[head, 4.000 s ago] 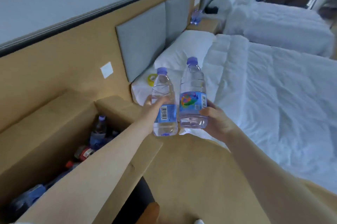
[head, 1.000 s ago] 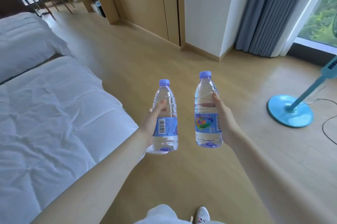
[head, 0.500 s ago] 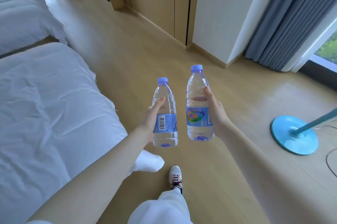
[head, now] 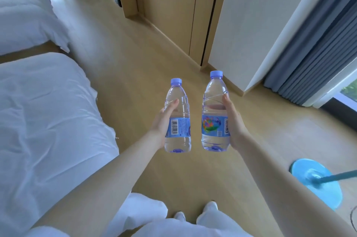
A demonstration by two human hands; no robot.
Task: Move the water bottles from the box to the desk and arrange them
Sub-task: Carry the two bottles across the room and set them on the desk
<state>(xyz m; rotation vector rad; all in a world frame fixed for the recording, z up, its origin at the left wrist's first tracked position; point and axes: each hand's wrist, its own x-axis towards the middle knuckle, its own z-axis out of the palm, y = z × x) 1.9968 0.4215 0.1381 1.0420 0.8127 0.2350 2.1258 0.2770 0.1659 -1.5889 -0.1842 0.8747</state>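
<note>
Left hand (head: 161, 122) and right hand (head: 235, 123) each hold 1 upright water bottle
I see fingers curled round the left bottle (head: 178, 121) and the right bottle (head: 214, 115), side by side but apart, above the wooden floor (head: 135, 70), beside a white bed (head: 48, 121)

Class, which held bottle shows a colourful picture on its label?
The right bottle, in the right hand; the left bottle, in the left hand, shows a barcode instead.

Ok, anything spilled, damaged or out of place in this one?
Nothing stands out. The left hand grips the barcode-side bottle, the right hand the colourful-label bottle; both are capped, roughly upright, apparently intact and apart. The wooden floor below shows no spill.
</note>
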